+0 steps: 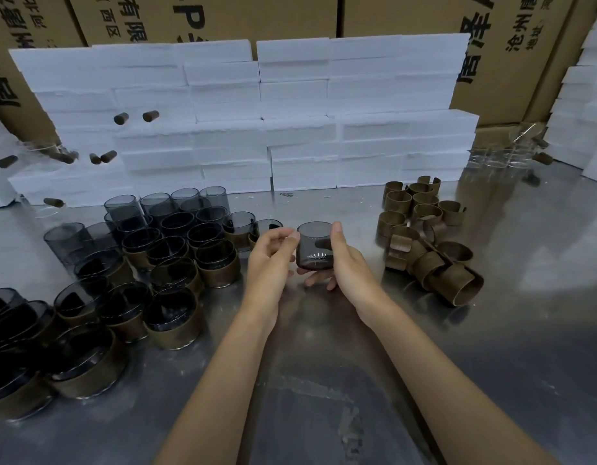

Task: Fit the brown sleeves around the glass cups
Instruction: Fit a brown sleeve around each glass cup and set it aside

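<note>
Head view, right hand (345, 260) gripping a bare smoky-grey glass cup (314, 246) above the steel table (491, 330), left hand (272, 260) fingertips touching its rim, curled brown sleeves (424, 239) piled right, sleeved cups (176, 317) left.

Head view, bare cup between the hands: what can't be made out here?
- Right hand: most fingers sit behind and under the smoked glass cup.
- Left hand: whether its fingertips touch the cup is unclear.
- Sleeved cups: cut by the left edge.
- Clear glasses, far right: too faint to count.
</note>
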The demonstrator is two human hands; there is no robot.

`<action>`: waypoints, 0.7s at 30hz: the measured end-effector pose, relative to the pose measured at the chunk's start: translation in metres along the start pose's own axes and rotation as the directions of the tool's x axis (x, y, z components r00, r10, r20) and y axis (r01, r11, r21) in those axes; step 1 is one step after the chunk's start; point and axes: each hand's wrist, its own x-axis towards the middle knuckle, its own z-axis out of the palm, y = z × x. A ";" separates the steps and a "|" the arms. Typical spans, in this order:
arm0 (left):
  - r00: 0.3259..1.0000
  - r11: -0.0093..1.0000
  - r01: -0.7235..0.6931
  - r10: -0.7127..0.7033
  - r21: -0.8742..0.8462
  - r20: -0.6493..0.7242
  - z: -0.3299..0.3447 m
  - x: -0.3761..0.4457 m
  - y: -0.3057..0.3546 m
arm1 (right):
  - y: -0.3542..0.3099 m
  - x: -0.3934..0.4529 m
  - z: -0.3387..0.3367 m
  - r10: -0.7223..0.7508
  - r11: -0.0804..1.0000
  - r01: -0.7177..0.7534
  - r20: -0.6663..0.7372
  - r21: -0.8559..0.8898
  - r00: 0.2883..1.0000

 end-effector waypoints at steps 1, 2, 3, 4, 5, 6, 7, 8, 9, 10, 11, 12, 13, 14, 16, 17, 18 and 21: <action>1.000 1.000 -0.011 0.011 0.001 -0.008 0.000 0.000 0.001 | 0.000 0.000 0.000 -0.007 1.000 0.007 -0.018 0.008 1.000; 1.000 1.000 -0.015 0.015 -0.003 -0.017 -0.001 0.001 0.001 | 0.001 0.001 0.000 -0.014 1.000 0.014 -0.034 0.021 0.999; 1.000 1.000 -0.013 0.012 -0.007 -0.022 -0.001 0.001 0.002 | 0.000 0.001 -0.001 -0.022 0.999 0.024 -0.050 0.032 0.998; 1.000 1.000 -0.008 0.008 -0.013 -0.019 -0.001 0.000 0.003 | 0.000 0.000 -0.001 -0.037 0.999 0.040 -0.072 0.037 0.997; 1.000 1.000 -0.001 0.001 -0.026 -0.009 0.000 -0.001 0.004 | -0.001 -0.001 -0.002 -0.055 0.998 0.059 -0.095 0.034 0.994; 1.000 0.999 0.000 0.000 -0.034 0.000 0.001 -0.002 0.005 | -0.001 -0.002 -0.003 -0.075 0.997 0.079 -0.118 0.025 0.990; 1.000 1.000 -0.002 0.002 -0.029 0.002 0.002 -0.003 0.006 | -0.001 -0.003 -0.004 -0.096 0.995 0.099 -0.136 0.011 0.986; 1.000 1.000 -0.006 0.006 -0.008 0.000 0.003 -0.004 0.006 | -0.002 -0.004 -0.004 -0.119 0.993 0.120 -0.150 -0.003 0.982; 1.000 1.000 -0.007 0.007 0.014 0.000 0.004 -0.005 0.007 | -0.002 -0.005 -0.004 -0.144 0.989 0.144 -0.162 -0.012 0.976; 1.000 1.000 -0.005 0.005 0.031 0.000 0.005 -0.006 0.008 | -0.002 -0.006 -0.004 -0.168 0.986 0.168 -0.177 -0.014 0.970; 1.000 0.999 0.003 -0.003 0.043 -0.001 0.005 -0.007 0.007 | -0.003 -0.006 -0.005 -0.187 0.982 0.189 -0.190 -0.009 0.964; 1.000 0.999 0.010 -0.010 0.051 -0.002 0.005 -0.007 0.007 | -0.003 -0.006 -0.005 -0.198 0.979 0.202 -0.201 0.000 0.959; 1.000 0.998 0.019 -0.019 0.060 -0.001 0.005 -0.008 0.007 | -0.003 -0.006 -0.005 -0.200 0.979 0.205 -0.208 0.004 0.958; 1.000 0.997 0.023 -0.023 0.070 0.005 0.005 -0.009 0.007 | -0.003 -0.005 -0.005 -0.194 0.980 0.199 -0.211 0.003 0.958; 0.999 0.995 0.020 -0.024 0.098 0.032 0.005 -0.010 0.008 | -0.002 -0.006 -0.003 -0.163 0.985 0.171 -0.204 0.022 0.965; 0.998 0.994 0.017 -0.023 0.110 0.053 0.005 -0.011 0.008 | -0.002 -0.005 -0.002 -0.138 0.987 0.150 -0.184 0.050 0.973; 0.996 0.993 0.014 -0.024 0.115 0.083 0.005 -0.012 0.009 | -0.003 -0.005 -0.001 -0.107 0.990 0.119 -0.143 0.081 0.984; 0.976 0.998 0.043 -0.053 0.053 0.213 0.005 -0.015 0.012 | -0.008 -0.007 0.001 0.006 0.983 -0.021 0.078 0.184 0.997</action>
